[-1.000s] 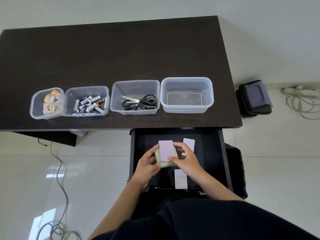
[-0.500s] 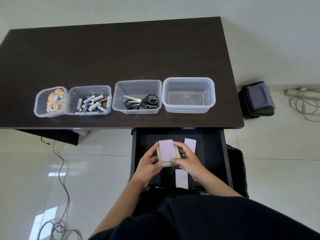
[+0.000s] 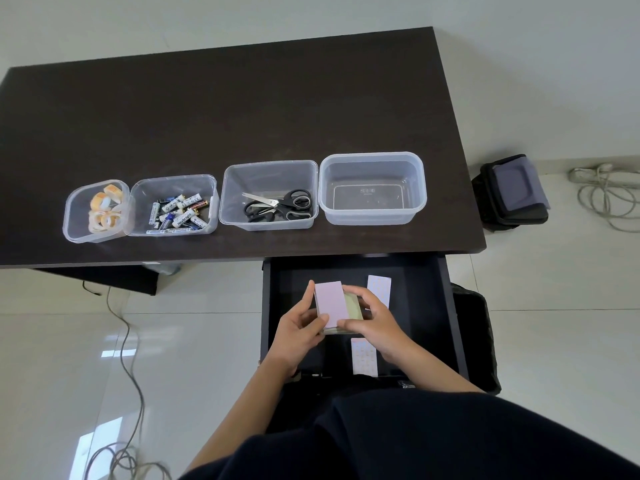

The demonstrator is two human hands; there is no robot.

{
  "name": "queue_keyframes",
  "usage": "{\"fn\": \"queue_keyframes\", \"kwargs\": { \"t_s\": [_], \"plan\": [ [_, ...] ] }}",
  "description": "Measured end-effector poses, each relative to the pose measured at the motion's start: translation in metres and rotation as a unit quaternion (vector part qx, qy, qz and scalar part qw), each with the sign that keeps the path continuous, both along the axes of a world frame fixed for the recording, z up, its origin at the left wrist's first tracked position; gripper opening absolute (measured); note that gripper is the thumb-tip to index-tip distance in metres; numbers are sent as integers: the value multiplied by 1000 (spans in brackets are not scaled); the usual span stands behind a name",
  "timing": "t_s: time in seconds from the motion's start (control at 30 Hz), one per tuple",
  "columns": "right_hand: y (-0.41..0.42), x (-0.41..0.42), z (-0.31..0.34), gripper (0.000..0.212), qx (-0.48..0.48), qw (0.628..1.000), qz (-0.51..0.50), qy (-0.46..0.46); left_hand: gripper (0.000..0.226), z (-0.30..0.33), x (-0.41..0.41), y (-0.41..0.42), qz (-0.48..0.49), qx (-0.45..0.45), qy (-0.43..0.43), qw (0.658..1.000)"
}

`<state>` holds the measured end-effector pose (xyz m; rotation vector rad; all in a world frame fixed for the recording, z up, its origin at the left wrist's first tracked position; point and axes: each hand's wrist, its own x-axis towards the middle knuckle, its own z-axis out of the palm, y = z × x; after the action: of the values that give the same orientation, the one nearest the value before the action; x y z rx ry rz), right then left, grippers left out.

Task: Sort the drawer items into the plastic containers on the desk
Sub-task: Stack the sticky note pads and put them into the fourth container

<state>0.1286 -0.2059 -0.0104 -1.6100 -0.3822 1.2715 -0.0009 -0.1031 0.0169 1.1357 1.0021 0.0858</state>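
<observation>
Gripping pink notepad stacked on what looks like a green pad, left hand and right hand both clenched round it, over the open drawer.

The desk runs off the left edge. The right hand covers much of the green pad under the pink pad. Print on the batteries is mostly too small to read.
</observation>
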Motion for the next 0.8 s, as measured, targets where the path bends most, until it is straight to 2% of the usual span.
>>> {"fn": "queue_keyframes", "kwargs": {
  "t_s": [0.23, 0.47, 0.8],
  "plan": [
    [1, -1, -4, 57, 7, 1000, -9, 24, 62, -2, -2, 1, 6, -8, -5, 1000],
    [2, -5, -6, 47, -7, 998, -18, 58, 61, -2, -3, 5, 12, -26, -6, 1000],
    [2, -7, -15, 56, -9, 999, -34, 17, 62, 0, -5, 7, -39, -3, 22, 999]
  ]
}}
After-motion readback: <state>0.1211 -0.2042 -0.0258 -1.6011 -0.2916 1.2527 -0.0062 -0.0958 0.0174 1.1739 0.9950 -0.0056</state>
